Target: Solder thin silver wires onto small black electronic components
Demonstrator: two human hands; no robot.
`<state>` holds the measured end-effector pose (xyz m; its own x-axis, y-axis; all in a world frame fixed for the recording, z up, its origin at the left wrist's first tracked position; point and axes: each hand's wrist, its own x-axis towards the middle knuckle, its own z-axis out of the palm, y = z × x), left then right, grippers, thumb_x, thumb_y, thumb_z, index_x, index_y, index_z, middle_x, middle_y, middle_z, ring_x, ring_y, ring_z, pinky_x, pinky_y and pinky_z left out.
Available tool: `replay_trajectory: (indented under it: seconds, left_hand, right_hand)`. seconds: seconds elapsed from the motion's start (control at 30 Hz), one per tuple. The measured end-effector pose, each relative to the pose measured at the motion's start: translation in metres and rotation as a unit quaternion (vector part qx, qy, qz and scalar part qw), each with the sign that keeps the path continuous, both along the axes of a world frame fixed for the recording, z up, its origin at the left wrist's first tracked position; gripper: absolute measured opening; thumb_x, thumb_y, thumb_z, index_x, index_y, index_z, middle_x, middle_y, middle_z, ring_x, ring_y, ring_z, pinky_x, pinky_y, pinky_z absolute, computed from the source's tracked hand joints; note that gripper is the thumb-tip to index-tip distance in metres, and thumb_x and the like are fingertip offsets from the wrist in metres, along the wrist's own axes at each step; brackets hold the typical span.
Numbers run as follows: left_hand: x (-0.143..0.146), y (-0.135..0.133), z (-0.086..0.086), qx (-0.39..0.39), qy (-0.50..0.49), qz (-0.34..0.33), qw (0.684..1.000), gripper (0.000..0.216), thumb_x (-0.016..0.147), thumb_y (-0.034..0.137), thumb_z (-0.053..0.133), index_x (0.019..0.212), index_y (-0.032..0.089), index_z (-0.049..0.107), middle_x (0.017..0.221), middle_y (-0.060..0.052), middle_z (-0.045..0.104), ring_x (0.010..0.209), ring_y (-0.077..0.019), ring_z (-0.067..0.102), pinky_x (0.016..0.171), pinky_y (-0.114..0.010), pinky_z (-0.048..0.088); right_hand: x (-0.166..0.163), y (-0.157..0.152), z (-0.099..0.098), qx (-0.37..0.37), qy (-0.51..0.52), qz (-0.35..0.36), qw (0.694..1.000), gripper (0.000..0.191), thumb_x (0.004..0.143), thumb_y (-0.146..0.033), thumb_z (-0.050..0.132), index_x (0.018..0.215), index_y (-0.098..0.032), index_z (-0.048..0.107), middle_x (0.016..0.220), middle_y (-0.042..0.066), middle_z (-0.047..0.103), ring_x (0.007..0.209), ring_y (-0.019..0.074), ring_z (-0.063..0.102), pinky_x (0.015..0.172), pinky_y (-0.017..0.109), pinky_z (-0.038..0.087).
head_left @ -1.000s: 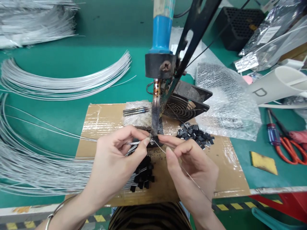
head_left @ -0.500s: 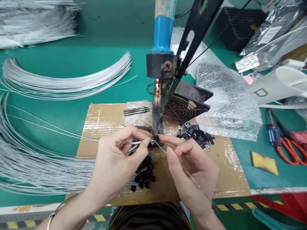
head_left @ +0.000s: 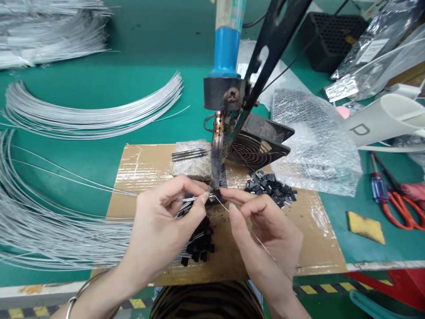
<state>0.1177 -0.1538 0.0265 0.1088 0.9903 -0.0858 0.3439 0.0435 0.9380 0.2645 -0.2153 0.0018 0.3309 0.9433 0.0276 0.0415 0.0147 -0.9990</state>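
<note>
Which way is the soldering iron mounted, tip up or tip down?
Tip down, near upright: the iron has its blue handle on top in a black clamp, tip ending by the left hand and right hand.

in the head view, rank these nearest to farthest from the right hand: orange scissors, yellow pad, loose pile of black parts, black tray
1. loose pile of black parts, just beyond the right hand on the cardboard.
2. yellow pad, off to its right on the green mat.
3. orange scissors, farther right.
4. black tray, far back right.
</note>
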Motion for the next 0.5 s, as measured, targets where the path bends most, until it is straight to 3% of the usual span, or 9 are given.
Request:
replay_trajectory:
  seconds: [0.5]
  left_hand:
    - [-0.0016,0.0004,0.0007,0.001,-0.004,-0.004,1.0,0.01,0.083,0.015,0.073,0.075,0.021,0.076,0.082,0.002,0.081,0.068,-0.0098,0.071,0.061,-0.015,0.052]
  right_hand:
    - [-0.0006,0.0,-0.0001,0.006,-0.005,0.0,1.0,0.019,0.096,-0.014,0.068,0.081,-0.024,0.063,0.115,0.003,0.082,0.111,0.0202,0.077,0.1,0.034,0.058]
